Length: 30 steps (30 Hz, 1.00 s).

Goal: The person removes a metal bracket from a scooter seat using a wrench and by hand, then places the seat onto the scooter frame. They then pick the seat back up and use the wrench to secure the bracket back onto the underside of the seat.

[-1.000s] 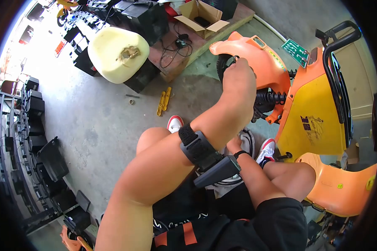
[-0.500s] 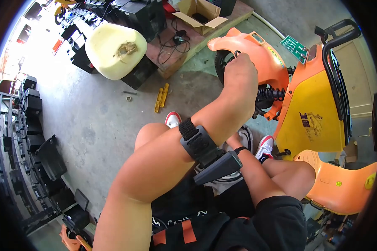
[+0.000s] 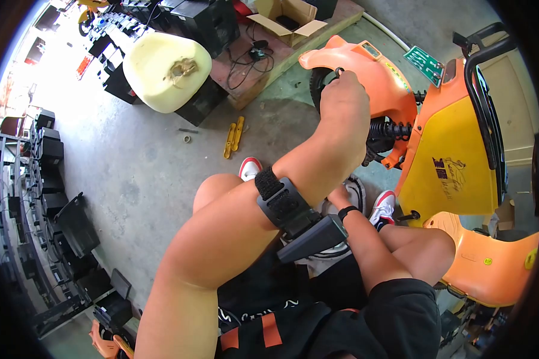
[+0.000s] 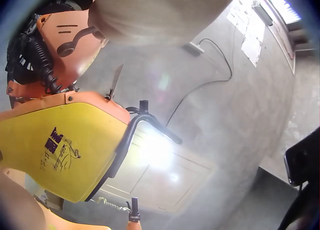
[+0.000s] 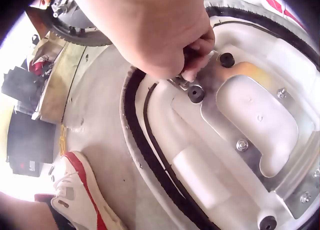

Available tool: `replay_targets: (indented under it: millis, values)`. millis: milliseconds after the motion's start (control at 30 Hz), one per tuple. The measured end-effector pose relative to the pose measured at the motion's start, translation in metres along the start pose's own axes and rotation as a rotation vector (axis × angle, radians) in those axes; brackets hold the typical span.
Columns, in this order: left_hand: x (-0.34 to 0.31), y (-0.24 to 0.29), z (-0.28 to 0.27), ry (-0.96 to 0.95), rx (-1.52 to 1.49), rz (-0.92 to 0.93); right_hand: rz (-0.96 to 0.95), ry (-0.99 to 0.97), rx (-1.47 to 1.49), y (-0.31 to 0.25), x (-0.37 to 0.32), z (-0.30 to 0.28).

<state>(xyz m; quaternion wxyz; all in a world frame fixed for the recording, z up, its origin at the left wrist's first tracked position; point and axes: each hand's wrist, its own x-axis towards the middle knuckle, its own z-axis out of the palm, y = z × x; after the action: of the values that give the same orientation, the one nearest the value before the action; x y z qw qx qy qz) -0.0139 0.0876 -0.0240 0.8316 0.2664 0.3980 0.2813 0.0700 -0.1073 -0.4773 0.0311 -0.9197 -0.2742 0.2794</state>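
Note:
My left hand (image 3: 345, 105) is raised, back of the hand toward the head camera, and grips a dark tool (image 3: 339, 72) whose rounded, ring-like end sticks out past the fingers. Low between the feet lies an upturned seat (image 5: 202, 177), its white underside showing. Across it runs a metal bracket (image 5: 212, 107) with round black rubber feet (image 5: 196, 94). With curled fingers, my right hand (image 5: 150, 35) pinches a small metal fitting (image 5: 184, 82) at the bracket's end, beside one rubber foot; the palm covers part of it.
An orange and yellow scooter (image 3: 449, 161) stands close at the right, with an orange body panel (image 3: 488, 263) nearer. Two yellow bars (image 3: 233, 139) lie on the concrete floor. A foam seat pad (image 3: 166, 72), an open carton (image 3: 288, 27) and black boxes (image 3: 206, 30) are farther back.
The head view has tipped slightly, shifting the surroundings a little. My left hand and its tool are slightly higher in the view; the right hand stays at the seat.

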Motion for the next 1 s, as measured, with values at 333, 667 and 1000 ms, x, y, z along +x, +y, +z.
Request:
replay_targets:
  millis: [333, 667, 1000]
  values:
    - [-0.001, 0.002, 0.002, 0.030, 0.002, -0.041, 0.173, -0.398, 0.872, 0.093, 0.146, 0.144]
    - [0.000, 0.000, 0.006, 0.011, 0.027, -0.049, -0.109, -0.061, -0.189, 0.004, 0.006, -0.013]
    - [0.000, -0.002, -0.002, -0.019, 0.139, 0.068, -0.043, -0.031, -0.132, 0.002, 0.008, 0.008]
